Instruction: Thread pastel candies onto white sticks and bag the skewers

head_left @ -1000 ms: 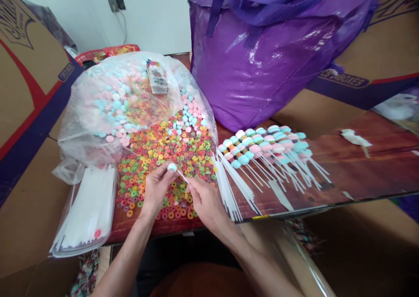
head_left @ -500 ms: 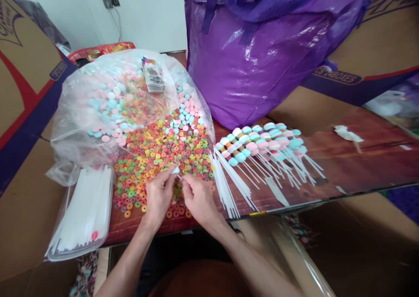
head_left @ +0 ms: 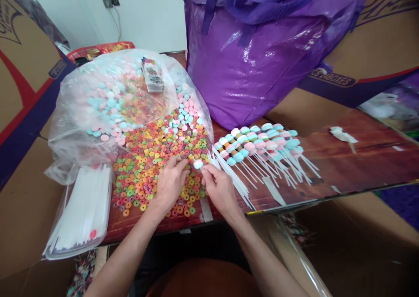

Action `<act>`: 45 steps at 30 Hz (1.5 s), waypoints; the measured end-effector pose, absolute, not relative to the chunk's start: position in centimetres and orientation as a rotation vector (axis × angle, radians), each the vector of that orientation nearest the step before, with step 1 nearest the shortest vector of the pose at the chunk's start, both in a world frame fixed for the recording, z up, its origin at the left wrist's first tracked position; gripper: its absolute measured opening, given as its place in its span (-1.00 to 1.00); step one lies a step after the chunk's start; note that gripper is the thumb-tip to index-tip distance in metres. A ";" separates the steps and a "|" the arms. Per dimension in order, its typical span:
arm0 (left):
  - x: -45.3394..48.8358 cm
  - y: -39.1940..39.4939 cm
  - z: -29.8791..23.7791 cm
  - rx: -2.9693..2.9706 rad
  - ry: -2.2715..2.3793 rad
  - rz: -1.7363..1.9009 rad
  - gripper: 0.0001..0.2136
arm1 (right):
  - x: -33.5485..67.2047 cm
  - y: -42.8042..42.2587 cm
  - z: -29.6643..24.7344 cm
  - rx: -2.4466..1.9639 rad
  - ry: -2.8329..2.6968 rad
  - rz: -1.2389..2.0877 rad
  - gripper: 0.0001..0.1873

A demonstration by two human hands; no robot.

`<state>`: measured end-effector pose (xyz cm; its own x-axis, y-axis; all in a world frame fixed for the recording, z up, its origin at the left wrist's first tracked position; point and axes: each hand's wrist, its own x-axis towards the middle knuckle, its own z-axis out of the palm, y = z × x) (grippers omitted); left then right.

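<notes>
Your right hand pinches the stick with a pale candy, left hand loose beside it; tilt it and the candy may slide off.

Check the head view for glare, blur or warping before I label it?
Head view: daylight, soft shadows; glare streaks on the purple bag and the clear candy bag; table edge bows from wide-angle warp; left hand, right hand and the pale candy between them are sharp, corners soft.
</notes>
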<state>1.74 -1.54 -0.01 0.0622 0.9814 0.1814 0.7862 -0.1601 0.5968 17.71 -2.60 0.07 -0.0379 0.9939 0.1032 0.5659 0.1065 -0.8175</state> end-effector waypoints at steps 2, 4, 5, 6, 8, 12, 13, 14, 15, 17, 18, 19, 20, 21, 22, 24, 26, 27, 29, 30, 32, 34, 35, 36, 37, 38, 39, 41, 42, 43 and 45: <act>2.1 -0.9 0.0 2.081 1.819 0.635 -0.74 | 18.0 -2.8 -0.1 -1.547 -1.696 0.795 -0.65; 2.0 -0.6 -0.2 2.085 1.812 0.643 -0.72 | 17.8 -3.1 -0.5 -1.553 -1.699 0.825 -0.66; 1.7 -0.6 -0.4 2.065 1.785 0.708 -0.72 | 17.6 -3.2 -0.6 -1.554 -1.700 0.842 -0.66; 1.4 -0.5 -0.6 2.029 1.747 0.797 -0.72 | 17.4 -3.3 -0.8 -1.555 -1.701 0.858 -0.66; 0.7 -0.5 -0.9 1.936 1.684 0.967 -0.76 | 17.1 -3.6 -1.0 -1.558 -1.706 0.874 -0.67; 0.1 -0.6 -1.1 1.939 1.662 1.004 -0.80 | 17.2 -3.7 -1.1 -1.584 -1.709 0.840 -0.69; 0.3 -0.6 -1.1 1.993 1.663 0.956 -0.80 | 17.3 -3.7 -1.1 -1.589 -1.705 0.828 -0.68; 0.5 -0.6 -1.0 2.059 1.662 0.886 -0.79 | 17.5 -3.7 -1.1 -1.595 -1.701 0.818 -0.68; 0.8 -0.6 -0.8 2.131 1.662 0.795 -0.79 | 17.6 -3.7 -1.1 -1.601 -1.696 0.811 -0.69; 1.5 -0.5 -0.3 2.267 1.683 0.576 -0.79 | 17.9 -3.7 -1.2 -1.611 -1.689 0.802 -0.69; 1.8 -0.5 0.0 2.313 1.707 0.471 -0.79 | 18.1 -3.7 -1.2 -1.616 -1.686 0.800 -0.70; 2.0 -0.4 0.2 2.335 1.737 0.385 -0.80 | 18.2 -3.8 -1.3 -1.621 -1.683 0.798 -0.70; 2.2 -0.3 0.4 2.331 1.770 0.331 -0.80 | 18.3 -3.8 -1.2 -1.622 -1.681 0.797 -0.70; 2.3 -0.2 0.6 2.305 1.798 0.313 -0.80 | 18.4 -3.9 -1.2 -1.618 -1.679 0.797 -0.70; 2.2 -0.1 0.6 2.263 1.806 0.336 -0.80 | 18.4 -3.9 -1.1 -1.608 -1.677 0.799 -0.70; 1.8 0.2 0.5 2.135 1.745 0.515 -0.80 | 18.4 -4.1 -1.0 -1.566 -1.671 0.815 -0.70; 1.1 0.3 0.3 1.884 1.619 0.803 -0.84 | 18.3 -4.3 -0.8 -1.505 -1.655 0.843 -0.70; 0.6 0.3 0.2 1.701 1.552 0.936 -0.86 | 18.2 -4.3 -0.7 -1.476 -1.645 0.863 -0.71; -0.2 0.1 0.1 1.310 1.434 1.092 -0.82 | 17.8 -4.4 -0.7 -1.429 -1.623 0.901 -0.71; -0.6 0.0 0.1 1.151 1.385 1.117 -0.77 | 17.6 -4.4 -0.7 -1.409 -1.619 0.916 -0.71; -1.0 -0.4 0.2 0.953 1.307 1.132 -0.68 | 17.2 -4.4 -0.7 -1.374 -1.633 0.925 -0.72; -1.0 -0.7 0.3 0.876 1.257 1.149 -0.65 | 16.8 -4.3 -0.7 -1.349 -1.677 0.897 -0.71; -1.0 -0.8 0.3 0.856 1.243 1.166 -0.65 | 16.7 -4.3 -0.7 -1.350 -1.697 0.872 -0.70; -0.9 -0.8 0.4 0.842 1.235 1.184 -0.65 | 16.6 -4.3 -0.7 -1.360 -1.707 0.842 -0.70; -0.9 -0.8 0.4 0.831 1.232 1.204 -0.65 | 16.6 -4.3 -0.7 -1.377 -1.711 0.813 -0.69; -0.8 -0.8 0.3 0.821 1.233 1.222 -0.65 | 16.6 -4.3 -0.6 -1.396 -1.710 0.790 -0.69; -0.8 -0.8 0.3 0.813 1.237 1.240 -0.66 | 16.7 -4.3 -0.6 -1.415 -1.708 0.773 -0.69; -0.9 -0.8 0.1 0.809 1.249 1.259 -0.67 | 16.9 -4.3 -0.5 -1.422 -1.716 0.765 -0.70; -0.9 -0.9 0.0 0.823 1.252 1.258 -0.68 | 16.9 -4.2 -0.4 -1.412 -1.726 0.769 -0.70; -1.0 -0.9 0.0 0.847 1.252 1.252 -0.69 | 16.9 -4.2 -0.3 -1.399 -1.739 0.773 -0.70; -1.1 -1.1 -0.1 0.919 1.245 1.232 -0.73 | 16.9 -4.1 -0.2 -1.379 -1.772 0.762 -0.71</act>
<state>-1.07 -1.10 -0.10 -0.0943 0.9803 -0.1738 -0.1634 0.1570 0.9740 16.90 -4.09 -0.21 -0.1365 0.9704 0.1994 0.5226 0.2415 -0.8177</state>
